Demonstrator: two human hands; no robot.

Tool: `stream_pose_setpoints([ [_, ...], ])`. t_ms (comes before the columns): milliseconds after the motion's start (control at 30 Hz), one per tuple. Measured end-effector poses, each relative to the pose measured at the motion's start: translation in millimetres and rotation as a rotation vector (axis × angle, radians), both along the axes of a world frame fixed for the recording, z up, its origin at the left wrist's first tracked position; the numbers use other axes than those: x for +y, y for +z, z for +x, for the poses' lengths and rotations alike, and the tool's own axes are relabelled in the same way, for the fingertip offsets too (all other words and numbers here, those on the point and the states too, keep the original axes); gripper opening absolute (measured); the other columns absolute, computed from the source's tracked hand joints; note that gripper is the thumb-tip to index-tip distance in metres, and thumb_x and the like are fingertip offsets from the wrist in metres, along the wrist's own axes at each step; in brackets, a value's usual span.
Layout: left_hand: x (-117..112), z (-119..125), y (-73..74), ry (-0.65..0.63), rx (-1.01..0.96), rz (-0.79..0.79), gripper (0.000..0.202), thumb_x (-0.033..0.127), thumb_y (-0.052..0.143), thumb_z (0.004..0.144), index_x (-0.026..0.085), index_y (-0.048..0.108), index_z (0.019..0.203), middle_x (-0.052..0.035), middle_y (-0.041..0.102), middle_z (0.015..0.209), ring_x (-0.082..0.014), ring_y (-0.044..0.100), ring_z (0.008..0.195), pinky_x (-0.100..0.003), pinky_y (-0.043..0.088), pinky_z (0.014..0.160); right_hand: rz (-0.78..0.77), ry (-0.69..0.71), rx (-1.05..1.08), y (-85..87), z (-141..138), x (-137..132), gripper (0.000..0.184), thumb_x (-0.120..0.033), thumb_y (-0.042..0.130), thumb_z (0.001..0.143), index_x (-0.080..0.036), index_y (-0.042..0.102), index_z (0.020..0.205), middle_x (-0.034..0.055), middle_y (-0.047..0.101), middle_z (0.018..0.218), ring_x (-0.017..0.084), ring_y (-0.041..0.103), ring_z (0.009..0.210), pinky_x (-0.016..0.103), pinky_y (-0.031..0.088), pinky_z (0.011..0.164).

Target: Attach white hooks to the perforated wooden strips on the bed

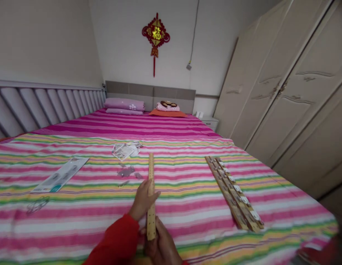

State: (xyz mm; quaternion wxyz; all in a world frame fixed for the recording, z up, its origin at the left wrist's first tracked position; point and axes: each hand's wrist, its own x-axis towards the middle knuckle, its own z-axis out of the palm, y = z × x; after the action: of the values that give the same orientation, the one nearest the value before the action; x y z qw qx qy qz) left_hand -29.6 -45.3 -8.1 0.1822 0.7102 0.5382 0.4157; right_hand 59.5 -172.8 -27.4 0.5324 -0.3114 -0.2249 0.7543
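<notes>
A long, narrow light-wood strip (151, 221) with small holes along it points away from me over the bed. My left hand (143, 200), coming from a red sleeve, is closed around its middle, thumb across the top. At the near end, my right hand (162, 241) grips the strip from below and its right side; some of those fingers are hidden under the wood. Beyond my left hand lie small grey pieces (127, 171) on the striped sheet. To the right, several wooden strips (229, 187) lie side by side, with metal parts and white round pieces along them.
A pile of clear and white packaging (126, 150) lies farther up the striped bed sheet (187, 206). At left are a flat blister card (62, 175) and a tangle of thin clear or wire pieces (38, 204). A railing (49, 106) and wardrobe (270, 88) flank the bed.
</notes>
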Motion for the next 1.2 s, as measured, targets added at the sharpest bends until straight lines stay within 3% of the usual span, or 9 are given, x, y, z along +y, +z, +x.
stream_pose_setpoints([
  [100,-13,10,-16.3,-0.014,0.028,0.024,0.055,0.042,0.062,0.071,0.017,0.059,0.121,-0.013,0.048,0.135,-0.0302,0.045,0.126,-0.043,0.042,0.102,0.082,-0.09,-0.221,0.1,16,-6,0.059,-0.071,0.055,0.072,-0.013,0.061,0.08,0.0009,0.061,0.055,0.005,0.039,0.029,0.019,0.026,0.03],
  [200,-11,8,-20.8,-0.015,0.05,0.006,0.053,0.044,0.055,0.077,0.018,0.057,0.123,-0.0118,0.044,0.14,-0.0297,0.045,0.127,-0.042,0.041,0.104,0.116,-0.21,-0.4,1.1,58,-19,0.061,-0.07,0.056,0.072,-0.01,0.064,0.081,0.0019,0.063,0.055,0.004,0.037,0.027,0.017,0.022,0.029],
  [367,-10,8,-17.5,0.018,0.184,-0.055,0.052,0.044,0.044,0.084,0.02,0.052,0.13,-0.0103,0.04,0.145,-0.0294,0.048,0.125,-0.041,0.045,0.099,-0.045,-0.843,-0.379,4.0,158,-56,0.05,-0.063,0.063,0.072,-0.013,0.057,0.066,-0.0065,0.05,0.042,0.002,0.032,0.03,0.015,0.023,0.031],
  [467,-15,10,-14.6,0.033,0.228,-0.049,0.052,0.043,0.041,0.086,0.02,0.05,0.131,-0.0105,0.039,0.145,-0.0298,0.048,0.124,-0.041,0.046,0.097,-0.162,-1.055,-0.264,6.9,211,-69,0.047,-0.061,0.066,0.069,-0.015,0.056,0.074,-0.0041,0.06,0.05,0.004,0.038,0.03,0.015,0.03,0.03],
  [600,-15,10,-13.3,0.043,0.222,-0.059,0.052,0.044,0.041,0.085,0.021,0.051,0.131,-0.0097,0.04,0.145,-0.0295,0.048,0.125,-0.04,0.047,0.096,-0.187,-0.96,-0.069,9.8,254,-66,0.038,-0.049,0.072,0.071,-0.015,0.058,0.082,0.0054,0.072,0.067,0.009,0.058,0.043,0.018,0.048,0.04],
  [767,-14,9,-13.0,0.047,0.188,-0.085,0.053,0.048,0.044,0.082,0.026,0.053,0.129,-0.0066,0.04,0.146,-0.0295,0.048,0.125,-0.04,0.047,0.095,-0.033,-0.847,0.151,4.2,266,-51,0.018,-0.027,0.07,0.079,-0.012,0.064,0.087,0.0094,0.075,0.079,0.01,0.066,0.057,0.018,0.057,0.052],
  [967,-17,10,-11.5,0.055,0.142,-0.082,0.051,0.046,0.046,0.082,0.026,0.054,0.128,-0.0058,0.042,0.145,-0.0283,0.047,0.126,-0.04,0.044,0.101,0.03,-0.647,0.239,5.5,253,-52,0.016,-0.012,0.073,0.074,-0.009,0.067,0.088,0.0089,0.073,0.082,0.011,0.068,0.063,0.017,0.058,0.057],
  [1200,-14,6,-6.3,-0.008,-0.025,-0.16,0.052,0.044,0.054,0.077,0.022,0.059,0.124,-0.009,0.039,0.147,-0.0298,0.042,0.13,-0.042,0.038,0.106,0.054,-0.443,0.285,18.8,211,-51,0.013,-0.013,0.074,0.074,-0.01,0.068,0.085,0.0072,0.071,0.08,0.009,0.064,0.062,0.016,0.055,0.058],
])
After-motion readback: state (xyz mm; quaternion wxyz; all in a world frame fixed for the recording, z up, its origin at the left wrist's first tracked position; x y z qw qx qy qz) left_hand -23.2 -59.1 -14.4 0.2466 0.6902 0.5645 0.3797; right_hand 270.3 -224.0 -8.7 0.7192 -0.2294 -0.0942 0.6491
